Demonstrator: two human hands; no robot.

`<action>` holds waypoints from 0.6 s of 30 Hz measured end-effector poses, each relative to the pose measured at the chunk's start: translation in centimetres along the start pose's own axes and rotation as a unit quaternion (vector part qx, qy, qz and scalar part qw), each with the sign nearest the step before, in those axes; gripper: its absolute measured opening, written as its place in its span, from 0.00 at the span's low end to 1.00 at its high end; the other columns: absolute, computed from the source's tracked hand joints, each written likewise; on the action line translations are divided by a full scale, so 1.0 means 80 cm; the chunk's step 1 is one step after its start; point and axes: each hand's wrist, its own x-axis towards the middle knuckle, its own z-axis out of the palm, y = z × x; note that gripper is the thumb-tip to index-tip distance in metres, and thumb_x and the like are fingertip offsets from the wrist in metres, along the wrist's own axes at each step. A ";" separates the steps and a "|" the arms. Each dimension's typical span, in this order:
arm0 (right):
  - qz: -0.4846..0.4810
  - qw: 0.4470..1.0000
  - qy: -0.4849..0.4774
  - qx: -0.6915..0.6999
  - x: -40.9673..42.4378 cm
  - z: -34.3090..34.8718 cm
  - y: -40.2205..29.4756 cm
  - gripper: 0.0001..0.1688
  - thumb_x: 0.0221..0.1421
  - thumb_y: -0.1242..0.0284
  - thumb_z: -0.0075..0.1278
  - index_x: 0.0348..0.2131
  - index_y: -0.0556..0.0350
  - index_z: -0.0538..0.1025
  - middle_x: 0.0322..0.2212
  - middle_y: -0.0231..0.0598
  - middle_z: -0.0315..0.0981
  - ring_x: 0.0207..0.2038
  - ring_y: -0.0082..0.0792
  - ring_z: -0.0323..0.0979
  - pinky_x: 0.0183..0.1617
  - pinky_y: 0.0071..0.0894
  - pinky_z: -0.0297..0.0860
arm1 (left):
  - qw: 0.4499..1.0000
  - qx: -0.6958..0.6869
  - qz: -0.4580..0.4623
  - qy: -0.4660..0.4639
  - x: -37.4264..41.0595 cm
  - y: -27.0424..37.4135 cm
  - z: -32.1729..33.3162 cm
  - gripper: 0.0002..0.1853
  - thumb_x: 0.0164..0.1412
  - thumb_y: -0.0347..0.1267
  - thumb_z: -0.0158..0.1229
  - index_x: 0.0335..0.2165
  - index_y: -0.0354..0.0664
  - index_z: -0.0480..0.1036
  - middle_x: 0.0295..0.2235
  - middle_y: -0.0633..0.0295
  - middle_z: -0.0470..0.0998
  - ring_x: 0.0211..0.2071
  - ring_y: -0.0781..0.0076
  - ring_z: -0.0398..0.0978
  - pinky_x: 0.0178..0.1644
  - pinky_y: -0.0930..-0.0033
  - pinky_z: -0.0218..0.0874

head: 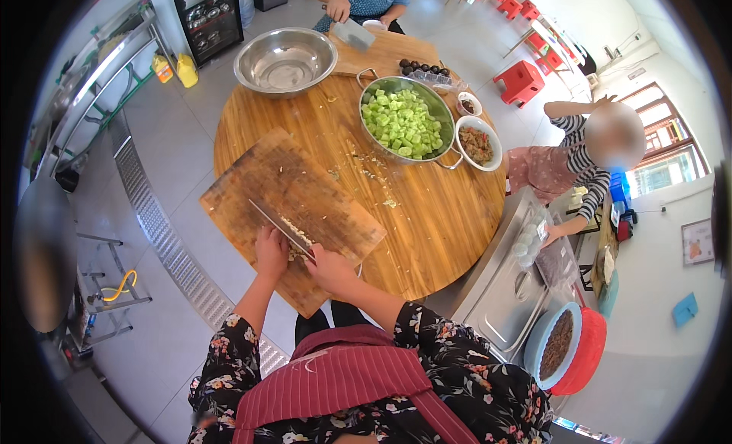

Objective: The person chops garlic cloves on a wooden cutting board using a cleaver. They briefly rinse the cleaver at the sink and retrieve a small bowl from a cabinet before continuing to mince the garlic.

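My right hand (333, 270) grips the handle of a knife (280, 226), its blade standing edge-down on a worn wooden cutting board (251, 181). Chopped pale bits, perhaps garlic, (297, 230) lie along the blade's far side. More crumbs of it show between my hands. On the near side of the blade, my left hand (271, 250) rests on the board with fingers curled. Whether those fingers hold anything is hidden. The board lies at a slant, and its near corner juts past the edge of the round wooden table (457, 232).
A steel pot of diced green vegetable (403, 123), a steel basin (286, 60) and a bowl of chopped food (477, 143) stand on the table. Across it, a person's hand (337, 8) holds a cleaver (354, 35). Another person (543, 166) stands right, by a steel counter (506, 312).
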 end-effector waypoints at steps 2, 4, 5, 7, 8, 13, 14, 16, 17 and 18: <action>0.004 1.000 -0.011 -0.017 0.002 0.002 0.003 0.18 0.58 0.61 0.46 0.39 0.57 0.65 0.27 0.55 0.75 0.32 0.58 0.74 0.36 0.54 0.69 | 0.999 0.012 0.039 0.007 -0.008 0.014 -0.011 0.09 0.49 0.25 0.57 0.34 0.37 0.73 0.36 0.55 0.73 0.38 0.51 0.70 0.41 0.54 0.62; 0.011 0.999 -0.027 -0.029 0.008 0.006 0.007 0.19 0.58 0.61 0.46 0.39 0.58 0.66 0.27 0.56 0.75 0.32 0.58 0.74 0.36 0.54 0.69 | 0.999 0.022 0.045 0.017 -0.012 0.012 -0.008 0.09 0.49 0.25 0.58 0.33 0.38 0.73 0.36 0.56 0.74 0.38 0.51 0.70 0.41 0.55 0.62; 0.016 0.999 -0.038 -0.033 0.013 0.009 0.009 0.19 0.58 0.61 0.46 0.39 0.58 0.66 0.27 0.56 0.75 0.32 0.58 0.74 0.36 0.54 0.69 | 0.998 0.028 0.048 0.024 -0.012 0.011 -0.009 0.09 0.49 0.25 0.58 0.33 0.38 0.73 0.36 0.56 0.74 0.38 0.52 0.70 0.41 0.55 0.63; 0.019 0.998 -0.046 -0.033 0.019 0.007 0.003 0.19 0.58 0.60 0.45 0.39 0.58 0.66 0.27 0.57 0.75 0.32 0.59 0.74 0.36 0.54 0.69 | 0.997 0.017 0.054 0.052 -0.012 0.014 -0.010 0.08 0.49 0.25 0.58 0.32 0.39 0.74 0.36 0.56 0.74 0.38 0.52 0.70 0.41 0.56 0.63; 0.015 0.998 -0.047 -0.030 0.015 -0.003 -0.006 0.19 0.58 0.60 0.45 0.39 0.59 0.66 0.27 0.58 0.75 0.32 0.59 0.74 0.36 0.53 0.69 | 0.996 0.013 0.054 0.067 -0.015 0.014 -0.012 0.08 0.49 0.24 0.58 0.32 0.40 0.74 0.35 0.56 0.74 0.37 0.53 0.70 0.41 0.56 0.63; 0.026 0.996 -0.074 -0.034 0.021 0.003 -0.007 0.20 0.59 0.60 0.44 0.40 0.59 0.66 0.28 0.57 0.75 0.33 0.58 0.74 0.37 0.54 0.69 | 0.999 0.002 0.038 0.039 -0.020 0.002 -0.012 0.07 0.48 0.24 0.58 0.30 0.40 0.73 0.33 0.57 0.73 0.36 0.54 0.70 0.41 0.58 0.63; 0.020 0.996 -0.078 -0.036 0.023 0.006 -0.002 0.20 0.59 0.60 0.44 0.40 0.59 0.66 0.28 0.57 0.75 0.33 0.58 0.74 0.38 0.54 0.69 | 0.998 0.006 0.044 0.039 -0.019 0.001 -0.011 0.07 0.48 0.24 0.58 0.30 0.40 0.73 0.33 0.57 0.72 0.35 0.54 0.70 0.40 0.58 0.63; 0.013 0.996 -0.081 -0.034 0.024 0.005 -0.004 0.20 0.59 0.60 0.45 0.41 0.59 0.66 0.28 0.57 0.75 0.34 0.59 0.74 0.38 0.54 0.68 | 0.999 -0.001 0.035 0.034 -0.022 -0.001 -0.011 0.07 0.47 0.24 0.58 0.29 0.40 0.73 0.32 0.57 0.72 0.35 0.54 0.70 0.40 0.58 0.63; 0.012 0.996 -0.079 -0.031 0.020 0.000 -0.011 0.20 0.59 0.60 0.45 0.41 0.59 0.66 0.28 0.58 0.75 0.33 0.59 0.73 0.38 0.54 0.68 | 0.999 -0.004 0.030 0.030 -0.025 -0.002 -0.012 0.06 0.47 0.24 0.58 0.29 0.40 0.73 0.32 0.57 0.72 0.35 0.54 0.69 0.40 0.58 0.63; 0.012 0.997 -0.077 -0.027 0.019 -0.003 -0.017 0.20 0.58 0.60 0.46 0.41 0.59 0.66 0.28 0.58 0.75 0.33 0.59 0.73 0.38 0.54 0.68 | 0.999 -0.005 0.028 0.032 -0.026 -0.004 -0.014 0.06 0.47 0.23 0.58 0.29 0.40 0.73 0.32 0.57 0.72 0.35 0.54 0.69 0.40 0.58 0.62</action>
